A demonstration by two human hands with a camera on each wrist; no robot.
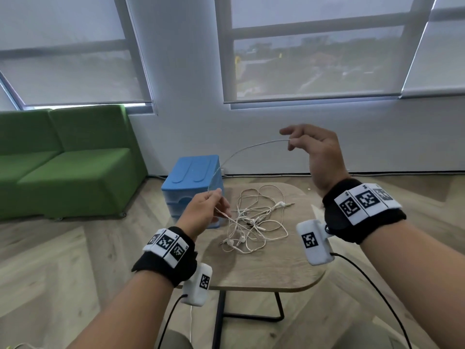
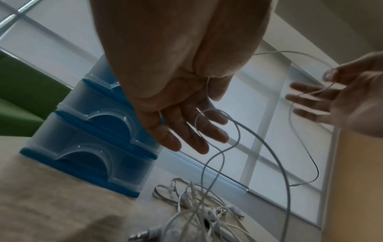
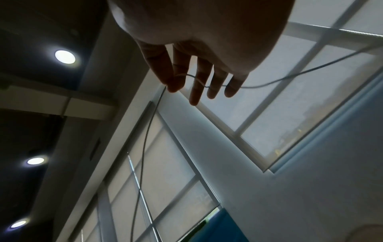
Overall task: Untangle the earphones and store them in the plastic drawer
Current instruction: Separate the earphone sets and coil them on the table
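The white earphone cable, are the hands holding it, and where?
Yes: right hand pinches the thin white earphone cable at its raised stretch; left hand pinches it lower, above the tangle.

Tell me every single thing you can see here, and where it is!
earphones: tangled pile, white, on the table; one strand lifted between both hands
drawer unit: one, blue with clear drawers, far left corner of table
table: one, light wood, black legs
sofa: one, green, left by the window
windows: grey blinds, behind
wrist bands: two, black with white markers
left hand: pinches the strand
right hand: raised, pinches the strand
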